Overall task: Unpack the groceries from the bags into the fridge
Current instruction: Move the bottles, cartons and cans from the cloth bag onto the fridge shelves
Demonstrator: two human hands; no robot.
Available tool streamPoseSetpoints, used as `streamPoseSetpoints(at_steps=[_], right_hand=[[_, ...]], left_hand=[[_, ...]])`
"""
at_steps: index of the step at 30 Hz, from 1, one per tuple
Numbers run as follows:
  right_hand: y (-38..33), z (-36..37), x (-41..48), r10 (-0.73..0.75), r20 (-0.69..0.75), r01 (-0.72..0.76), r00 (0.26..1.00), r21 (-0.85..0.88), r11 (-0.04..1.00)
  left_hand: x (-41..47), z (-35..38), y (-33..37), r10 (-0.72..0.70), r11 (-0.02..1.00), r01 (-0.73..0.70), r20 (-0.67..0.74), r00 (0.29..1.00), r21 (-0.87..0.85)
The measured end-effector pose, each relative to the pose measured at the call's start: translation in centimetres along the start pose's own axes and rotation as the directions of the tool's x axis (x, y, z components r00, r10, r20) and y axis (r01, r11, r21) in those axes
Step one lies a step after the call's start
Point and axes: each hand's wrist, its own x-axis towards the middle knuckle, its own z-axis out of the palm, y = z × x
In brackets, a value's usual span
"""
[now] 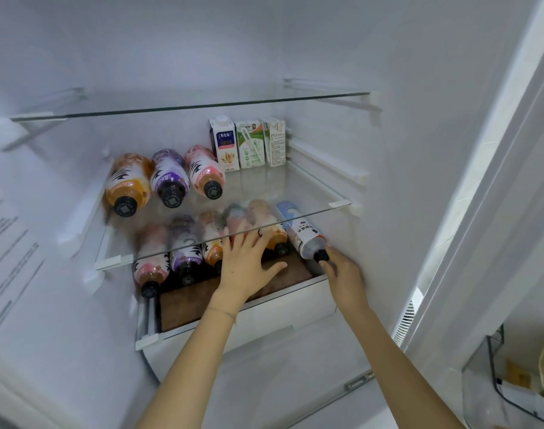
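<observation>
Lower shelf, right end of row: white-label bottle (304,236) on its side, blue far end, black cap nearest. Right hand (341,274) pinches the cap. Left hand (249,261) spread flat on neighbouring bottles (185,258).

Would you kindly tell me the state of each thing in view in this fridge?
Fridge door: open.
Cartons: three, upright at the back of the middle shelf.
Middle-shelf bottles: three, capped, lying on their sides.
Lower-shelf bottles: lying side by side, visible caps on.
White-label bottle: capped, lying, its cap end held by the right hand.
Left hand: open, fingers spread on the lower-shelf bottles.
</observation>
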Motion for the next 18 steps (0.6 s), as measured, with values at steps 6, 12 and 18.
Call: streamPoseSetpoints(at_steps=[6, 12, 18], right_hand=[[-2.0, -0.1, -1.6, -0.083, 0.015, 0.084, 0.996, -0.092, 0.992], [-4.2, -0.3, -5.3, -0.209, 0.103, 0.232, 0.973, -0.384, 0.894], [-6.1, -2.2, -8.6, -0.192, 0.143, 0.236, 0.971, -0.439, 0.867]], left_hand=[[-3.2, -1.6, -0.3, -0.048, 0.999, 0.048, 0.043, 0.998, 0.017], [-6.7, -2.9, -1.0, -0.090, 0.994, 0.086, 0.060, 0.994, 0.068], [-10.3, -4.1, -0.4, -0.152, 0.988, 0.154, 0.052, 0.987, -0.020]])
